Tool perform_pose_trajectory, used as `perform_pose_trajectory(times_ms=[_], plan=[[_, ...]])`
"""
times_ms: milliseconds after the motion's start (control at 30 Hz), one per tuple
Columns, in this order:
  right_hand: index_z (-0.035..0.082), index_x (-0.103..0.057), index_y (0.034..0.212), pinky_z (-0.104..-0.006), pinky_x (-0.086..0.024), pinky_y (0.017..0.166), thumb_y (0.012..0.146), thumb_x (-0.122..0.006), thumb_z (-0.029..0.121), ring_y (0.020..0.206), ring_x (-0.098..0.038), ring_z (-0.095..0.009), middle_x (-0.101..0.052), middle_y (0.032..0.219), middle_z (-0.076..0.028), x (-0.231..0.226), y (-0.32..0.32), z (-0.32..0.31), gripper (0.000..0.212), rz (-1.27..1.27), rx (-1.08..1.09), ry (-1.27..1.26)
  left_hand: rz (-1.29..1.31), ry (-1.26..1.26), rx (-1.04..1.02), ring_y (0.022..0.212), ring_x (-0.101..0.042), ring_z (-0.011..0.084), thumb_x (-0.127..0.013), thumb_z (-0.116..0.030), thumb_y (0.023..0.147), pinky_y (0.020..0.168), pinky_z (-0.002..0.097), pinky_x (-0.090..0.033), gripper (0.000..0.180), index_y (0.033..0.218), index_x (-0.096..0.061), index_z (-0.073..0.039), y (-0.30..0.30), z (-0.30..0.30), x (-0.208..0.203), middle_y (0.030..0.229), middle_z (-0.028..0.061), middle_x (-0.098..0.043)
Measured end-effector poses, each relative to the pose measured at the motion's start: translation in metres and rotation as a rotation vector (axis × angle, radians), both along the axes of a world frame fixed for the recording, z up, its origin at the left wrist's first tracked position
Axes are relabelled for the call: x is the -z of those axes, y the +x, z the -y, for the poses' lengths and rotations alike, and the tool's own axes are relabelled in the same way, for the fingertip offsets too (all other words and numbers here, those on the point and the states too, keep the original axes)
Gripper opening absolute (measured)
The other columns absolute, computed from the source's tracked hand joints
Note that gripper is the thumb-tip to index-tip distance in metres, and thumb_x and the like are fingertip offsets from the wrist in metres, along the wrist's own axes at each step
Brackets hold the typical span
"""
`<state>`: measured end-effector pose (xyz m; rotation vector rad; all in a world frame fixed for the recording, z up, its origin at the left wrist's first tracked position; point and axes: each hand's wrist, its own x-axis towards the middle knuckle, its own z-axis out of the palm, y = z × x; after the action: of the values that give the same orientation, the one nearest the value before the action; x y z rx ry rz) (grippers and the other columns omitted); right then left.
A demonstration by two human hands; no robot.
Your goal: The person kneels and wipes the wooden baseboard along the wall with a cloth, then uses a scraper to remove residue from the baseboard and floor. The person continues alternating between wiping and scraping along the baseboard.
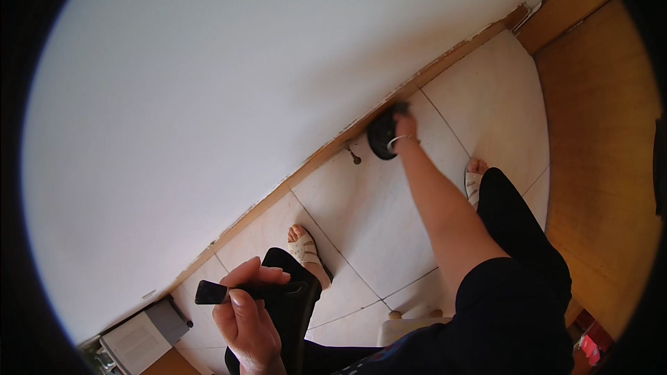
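Note:
My left hand (250, 316) is closed at the lower left, thumb and fingers pinching a small black flat piece (210, 292) with a squared end. How far this piece runs behind the fingers I cannot tell against the dark clothing. My right arm reaches out to the foot of the wall. There my right hand (405, 126), smeared by motion, appears closed on a black rounded object (381, 136) low beside the baseboard. A dark part of it shows past the fingers; its kind is too blurred to make out.
A white wall (208, 111) meets a worn wooden baseboard (445, 62). A small doorstop (354, 155) sticks out near the black object. My sandalled feet stand on pale floor tiles (368, 201). A wooden panel (597, 111) is at right, an open book (135, 344) at lower left.

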<state>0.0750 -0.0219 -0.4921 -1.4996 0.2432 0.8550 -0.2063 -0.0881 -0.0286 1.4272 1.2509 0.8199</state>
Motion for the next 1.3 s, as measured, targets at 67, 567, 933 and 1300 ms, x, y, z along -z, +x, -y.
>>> perform_pose_trajectory(times_ms=[67, 567, 933, 1300], plan=[[0.002, -0.049, 0.121, -0.0339, -0.042, 0.084, 0.077, -0.052, 0.006, 0.095, -0.054, -0.025, -0.057, 0.109, -0.015, -0.047, 0.025, -0.009, 0.044, 0.034, 0.213, 0.235, -0.028, 0.019, -0.028, 0.077, -0.061, 0.0219, -0.035, -0.031, 0.096, 0.073, 0.0338, -0.049, 0.039, 0.109, -0.053, 0.002, -0.005, 0.000, -0.002, 0.086, 0.0138, -0.060], [-0.004, -0.043, 0.126, -0.0323, -0.036, 0.095, 0.081, -0.057, 0.017, 0.114, -0.047, -0.031, -0.048, 0.125, -0.021, -0.101, -0.023, 0.015, 0.052, 0.241, -0.100, 0.005, 0.034, -0.036, 0.061, 0.079, -0.061, 0.0220, -0.039, -0.031, 0.095, 0.076, 0.0329, -0.048, 0.041, 0.110, -0.052, 0.004, 0.015, 0.008, -0.001, 0.086, 0.0141, -0.062], [-0.001, -0.030, 0.136, -0.0289, -0.029, 0.098, 0.082, -0.055, 0.017, 0.119, -0.040, -0.023, -0.041, 0.133, -0.014, -0.116, -0.041, -0.007, 0.062, 0.053, 0.137, 0.249, 0.019, 0.010, 0.016, 0.074, -0.060, 0.0223, -0.033, -0.029, 0.097, 0.073, 0.0350, -0.048, 0.039, 0.109, -0.053, 0.003, 0.007, 0.008, -0.005, 0.084, 0.0139, -0.060], [-0.005, -0.027, 0.135, -0.0318, -0.025, 0.104, 0.085, -0.051, 0.017, 0.128, -0.032, -0.027, -0.034, 0.139, -0.018, -0.104, -0.024, 0.004, 0.060, 0.128, -0.034, 0.102, -0.005, -0.028, 0.085, 0.077, -0.062, 0.0224, -0.033, -0.028, 0.097, 0.074, 0.0329, -0.048, 0.038, 0.110, -0.053, 0.002, -0.005, 0.011, 0.000, 0.083, 0.0141, -0.061]])
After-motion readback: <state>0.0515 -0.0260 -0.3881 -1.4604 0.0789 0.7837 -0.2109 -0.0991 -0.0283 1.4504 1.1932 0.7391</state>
